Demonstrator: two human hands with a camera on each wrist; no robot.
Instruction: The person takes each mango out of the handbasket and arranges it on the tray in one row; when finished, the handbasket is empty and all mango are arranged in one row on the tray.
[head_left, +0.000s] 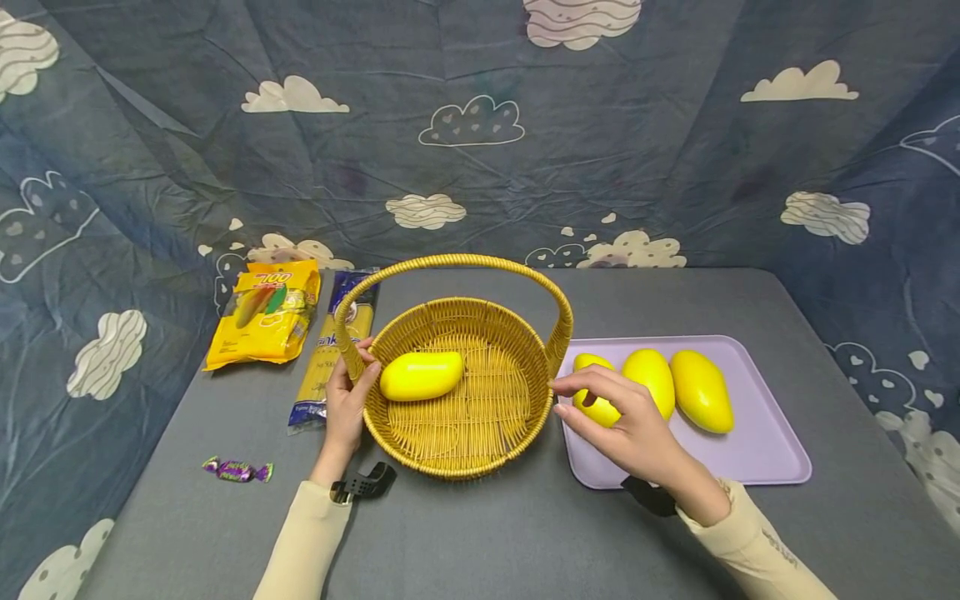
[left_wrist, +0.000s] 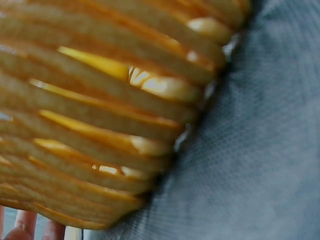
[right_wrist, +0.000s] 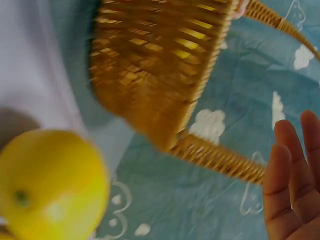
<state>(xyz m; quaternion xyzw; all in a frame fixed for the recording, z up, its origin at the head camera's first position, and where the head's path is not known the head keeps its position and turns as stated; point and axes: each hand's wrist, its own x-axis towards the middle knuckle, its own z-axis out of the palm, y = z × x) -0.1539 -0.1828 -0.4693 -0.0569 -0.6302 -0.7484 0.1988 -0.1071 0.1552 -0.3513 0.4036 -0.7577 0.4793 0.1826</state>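
Observation:
A golden wicker basket (head_left: 465, 425) with a tall handle stands mid-table, one yellow mango (head_left: 422, 376) lying inside at its left. My left hand (head_left: 347, 408) grips the basket's left rim, thumb over the edge. In the left wrist view the woven wall (left_wrist: 100, 115) fills much of the picture, with fingertips (left_wrist: 25, 225) at the lower corner. By the right rim hovers my right hand (head_left: 637, 425), fingers loosely bent and holding nothing; whether they touch the rim I cannot tell. Behind it, three mangoes (head_left: 702, 392) lie on a lilac tray (head_left: 757, 458), one partly hidden.
Left of the basket lie a yellow candy bag (head_left: 262, 321) and a blue-and-clear pack of pasta (head_left: 318, 379). A purple wrapped candy (head_left: 237, 471) is nearer the front left. Behind the grey table (head_left: 480, 542) hangs a cloud-patterned cloth (head_left: 480, 192).

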